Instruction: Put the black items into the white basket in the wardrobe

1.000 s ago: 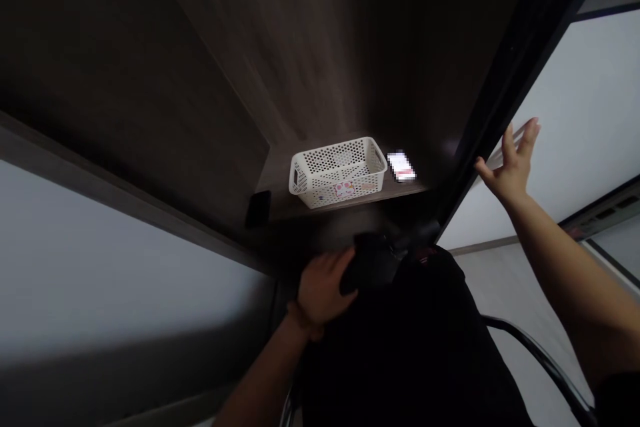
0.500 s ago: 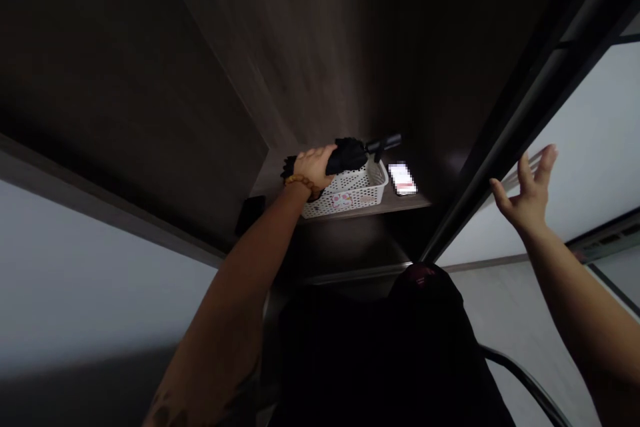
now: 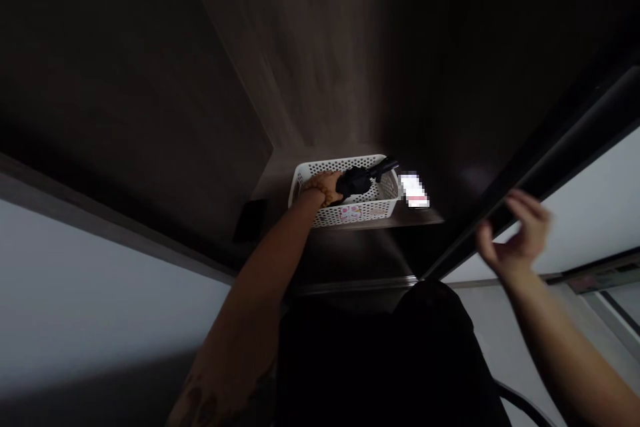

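The left hand (image 3: 324, 188), with a bead bracelet (image 3: 316, 189) on its wrist, is down in a white plastic basket (image 3: 345, 215) with lots of small holes. It looks closed around a folded black umbrella (image 3: 356, 181). The umbrella lies along the long way of the basket, with its black handle (image 3: 386, 168) pointing to the right end. The left arm (image 3: 250, 287) reaches out straight and slanted from the bottom left, so this hand is far nearer than the other. The right hand (image 3: 515, 237) is well apart, by a dark frame (image 3: 550, 181), its fingers half curled and holding nothing (it is a bit blurry). The basket sits at the front edge of a dark wood shelf (image 3: 425, 218), with a pale blurred phone (image 3: 414, 190) just beside its right end.
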